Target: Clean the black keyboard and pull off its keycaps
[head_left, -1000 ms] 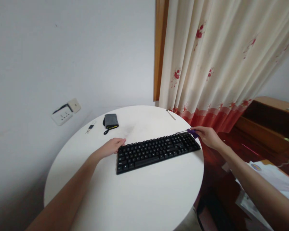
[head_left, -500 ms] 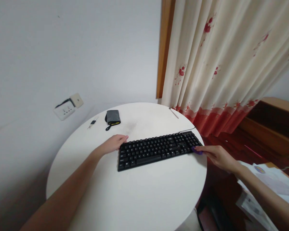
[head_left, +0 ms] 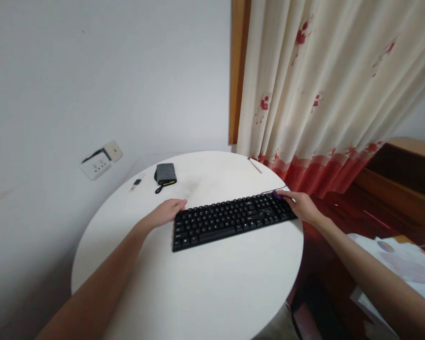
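A black keyboard (head_left: 230, 219) lies at a slight slant on the round white table (head_left: 205, 288). At its left end, my left hand (head_left: 166, 212) is closed on the upper corner, thumb along the top edge. My right hand (head_left: 302, 206) pinches a small, soft-looking purple piece (head_left: 277, 194) against the keyboard's upper right corner, over the number pad's top. Most of the purple piece is hidden by my fingers, and I cannot tell its kind.
Toward the back left of the table are a folded grey cloth pouch (head_left: 166, 173) and a small dark key-like item (head_left: 137, 182). A thin pen-like stick (head_left: 255, 165) lies at the back right. Curtains (head_left: 297, 118) hang behind; papers (head_left: 400, 259) lie at right.
My right hand has moved the purple piece up from the keyboard's lower right edge to its upper right corner. My left hand stays at the left end.
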`<state>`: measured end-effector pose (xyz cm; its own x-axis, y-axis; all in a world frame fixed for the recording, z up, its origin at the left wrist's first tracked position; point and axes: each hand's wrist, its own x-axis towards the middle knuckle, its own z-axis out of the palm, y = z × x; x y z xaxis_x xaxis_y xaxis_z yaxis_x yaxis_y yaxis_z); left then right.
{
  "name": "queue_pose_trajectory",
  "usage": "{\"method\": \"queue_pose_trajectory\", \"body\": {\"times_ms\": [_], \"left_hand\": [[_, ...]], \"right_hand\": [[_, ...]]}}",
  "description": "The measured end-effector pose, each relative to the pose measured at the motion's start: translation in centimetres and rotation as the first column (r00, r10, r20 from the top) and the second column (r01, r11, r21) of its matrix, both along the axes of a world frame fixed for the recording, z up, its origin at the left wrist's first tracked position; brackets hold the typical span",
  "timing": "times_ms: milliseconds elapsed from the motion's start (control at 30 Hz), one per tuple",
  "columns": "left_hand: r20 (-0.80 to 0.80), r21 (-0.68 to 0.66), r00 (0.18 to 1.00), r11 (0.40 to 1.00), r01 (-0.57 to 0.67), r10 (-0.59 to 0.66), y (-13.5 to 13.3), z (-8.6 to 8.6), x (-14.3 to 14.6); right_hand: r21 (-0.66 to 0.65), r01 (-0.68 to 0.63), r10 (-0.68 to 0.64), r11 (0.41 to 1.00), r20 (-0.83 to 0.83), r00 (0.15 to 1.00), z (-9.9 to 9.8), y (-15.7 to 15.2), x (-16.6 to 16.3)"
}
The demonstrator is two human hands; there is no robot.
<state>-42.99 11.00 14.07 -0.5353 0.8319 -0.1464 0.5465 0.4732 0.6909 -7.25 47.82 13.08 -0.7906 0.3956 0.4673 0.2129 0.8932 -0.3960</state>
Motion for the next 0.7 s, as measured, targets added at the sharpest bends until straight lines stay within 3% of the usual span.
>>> {"method": "queue_pose_trajectory", "body": {"times_ms": [167, 367, 467, 600, 700], "left_hand": [[-0.022, -0.01, 1.0, 1.0, 0.013, -0.013, 0.0, -0.1, -0.1], [-0.077, -0.025, 0.997, 1.0, 0.019, -0.021, 0.1, 0.4, 0.2], [-0.063, -0.031, 0.998, 0.999, 0.013, -0.015, 0.1, 0.5, 0.4], [-0.054, -0.007, 0.999, 1.0, 0.008, -0.008, 0.0, 0.5, 0.4], [-0.025, 0.006, 1.0, 1.0, 0.01, -0.01, -0.1, 0.4, 0.3]], "right_hand": [[0.015, 0.037, -0.036, 0.999, -0.06, 0.998, -1.9, -2.9, 3.1], [0.053, 0.032, -0.027, 0.998, -0.092, 0.995, -2.4, -5.7, 6.9], [0.016, 0.144, -0.14, 0.989, -0.167, 0.976, -1.6, -5.1, 6.0], [-0.037, 0.289, -0.29, 0.957, -0.221, 0.931, -0.1, -3.5, 2.5], [-0.012, 0.258, -0.256, 0.966, -0.168, 0.952, 0.3, -2.6, -0.2]]}}
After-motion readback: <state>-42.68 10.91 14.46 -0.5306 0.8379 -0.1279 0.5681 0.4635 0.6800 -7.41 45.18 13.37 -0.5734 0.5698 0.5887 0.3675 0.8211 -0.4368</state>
